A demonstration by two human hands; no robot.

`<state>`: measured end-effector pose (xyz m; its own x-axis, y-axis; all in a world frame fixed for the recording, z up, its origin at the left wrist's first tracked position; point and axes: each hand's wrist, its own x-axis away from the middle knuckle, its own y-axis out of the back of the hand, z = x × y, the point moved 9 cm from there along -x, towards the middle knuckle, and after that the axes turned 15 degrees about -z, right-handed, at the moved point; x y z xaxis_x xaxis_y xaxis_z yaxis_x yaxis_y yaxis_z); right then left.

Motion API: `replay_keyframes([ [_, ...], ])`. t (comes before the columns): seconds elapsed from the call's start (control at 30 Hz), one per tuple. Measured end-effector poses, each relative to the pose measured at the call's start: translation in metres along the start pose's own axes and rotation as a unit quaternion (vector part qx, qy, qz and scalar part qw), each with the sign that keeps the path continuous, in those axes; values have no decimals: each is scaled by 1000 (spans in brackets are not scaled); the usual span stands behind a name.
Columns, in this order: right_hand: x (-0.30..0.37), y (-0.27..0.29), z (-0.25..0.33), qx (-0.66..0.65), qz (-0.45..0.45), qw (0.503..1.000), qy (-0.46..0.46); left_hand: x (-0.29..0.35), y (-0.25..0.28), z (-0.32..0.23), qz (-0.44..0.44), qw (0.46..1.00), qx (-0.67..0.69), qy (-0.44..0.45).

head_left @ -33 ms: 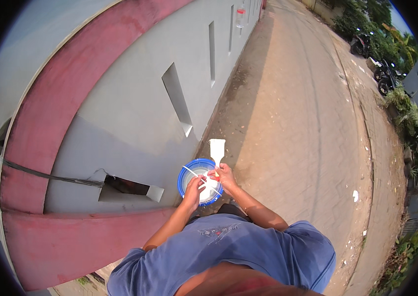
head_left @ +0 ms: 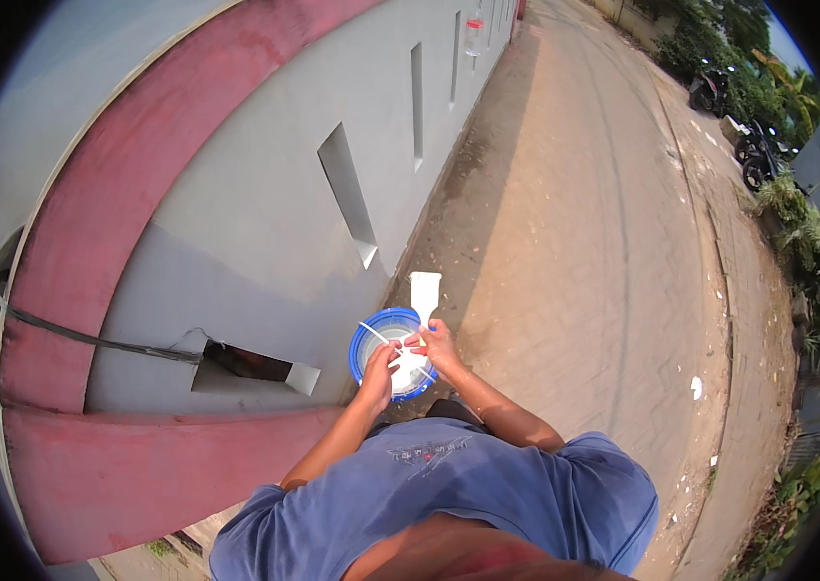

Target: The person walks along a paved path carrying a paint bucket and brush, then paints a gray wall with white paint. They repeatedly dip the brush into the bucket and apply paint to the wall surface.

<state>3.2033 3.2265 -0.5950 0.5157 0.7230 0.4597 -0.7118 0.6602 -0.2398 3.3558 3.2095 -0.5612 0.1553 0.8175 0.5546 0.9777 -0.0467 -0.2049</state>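
Observation:
A paintbrush (head_left: 425, 290) with a wide white head points away from me, its head up past the bucket's rim. My right hand (head_left: 440, 350) is closed round its handle. Below my hands is a round blue bucket (head_left: 359, 346) with white paint (head_left: 406, 380) inside. A thin white stick (head_left: 372, 332) crosses the bucket's mouth at a slant. My left hand (head_left: 378, 369) is over the bucket's near left side, fingers bent and closed at the stick. My fingers hide the stick's middle and most of the brush handle.
Close on my left stands a grey-white wall (head_left: 245, 213) with slot openings and a pink border (head_left: 178, 465). A dark cable (head_left: 100, 342) runs across it. A clear container (head_left: 474, 37) hangs farther along. The paved lane (head_left: 584, 271) stretches ahead; motorbikes (head_left: 759, 155) and plants (head_left: 788, 208) line its right.

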Motion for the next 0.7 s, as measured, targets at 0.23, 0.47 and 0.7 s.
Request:
replay_keyframes([
  [0.23,-17,-3,38,130,32,990,43,-12,-49,-7,12,1000,20,6],
  [0.47,-37,29,62,106,-35,990,84,15,-37,0,95,995,-24,-14],
  [0.7,-47,78,71,53,-62,996,27,114,206,150,-45,883,-437,162],
])
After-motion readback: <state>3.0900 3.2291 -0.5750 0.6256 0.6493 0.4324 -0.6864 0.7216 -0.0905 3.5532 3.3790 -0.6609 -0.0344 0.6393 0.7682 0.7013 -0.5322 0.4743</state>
